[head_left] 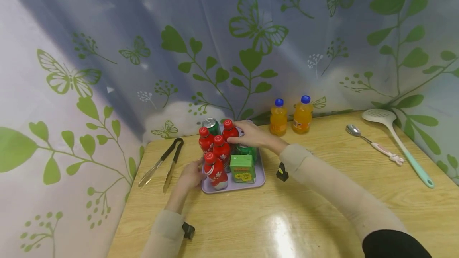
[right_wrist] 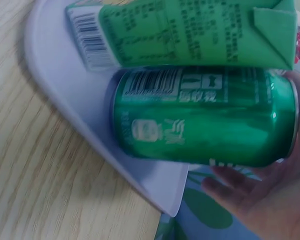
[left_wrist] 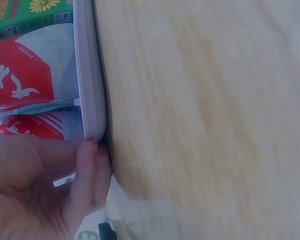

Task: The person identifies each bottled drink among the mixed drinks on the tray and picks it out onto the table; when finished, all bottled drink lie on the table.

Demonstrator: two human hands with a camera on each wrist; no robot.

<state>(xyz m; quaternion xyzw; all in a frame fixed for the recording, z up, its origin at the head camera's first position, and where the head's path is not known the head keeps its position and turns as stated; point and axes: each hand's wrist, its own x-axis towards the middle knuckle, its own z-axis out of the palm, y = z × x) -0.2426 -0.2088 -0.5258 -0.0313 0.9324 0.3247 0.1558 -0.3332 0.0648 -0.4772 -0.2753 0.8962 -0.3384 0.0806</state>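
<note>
We see the lilac tray sitting mid-bench, its long axis running near to far, packed with 4 red bottles, 2 green cans and a green carton. It lies straight ahead, between both hands. Our left hand grips the tray's near-left rim, fingers curled around the edge. Our right hand reaches over the far end, fingers lying loose against the can; we cannot tell whether it grips. The left hand is the nearer to us. Tongs lie left of the tray, 2 orange bottles far right.
</note>
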